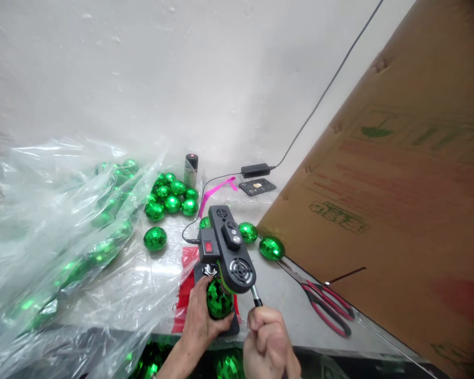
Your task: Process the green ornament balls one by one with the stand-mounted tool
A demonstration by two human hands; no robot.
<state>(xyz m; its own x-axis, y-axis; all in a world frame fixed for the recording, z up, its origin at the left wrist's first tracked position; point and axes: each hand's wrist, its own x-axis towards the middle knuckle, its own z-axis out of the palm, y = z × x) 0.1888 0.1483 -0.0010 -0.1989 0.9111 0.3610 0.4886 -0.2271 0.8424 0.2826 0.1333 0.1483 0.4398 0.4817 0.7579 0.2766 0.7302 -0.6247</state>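
My left hand (200, 315) is closed around a shiny green mirrored ball (220, 300), at the lower front of a black device (231, 247). The device has round grilles, a control block and a red rocker switch. My right hand (269, 337) is wrapped around the black handle of a metal rod (256, 296). The rod's upper end meets the front of the device; whether it is attached there I cannot tell. Under the ball and my left hand lie a red sheet (184, 295) and a dark base, partly hidden.
Green balls (173, 203) cluster at the back left beside clear plastic sheeting (63, 231). A black cylinder (191, 167), a power adapter (255, 170), a black panel (257, 186) and pink ribbon (217, 190) lie behind. Red-handled scissors (324, 302) lie right, beside a large cardboard box (391, 200).
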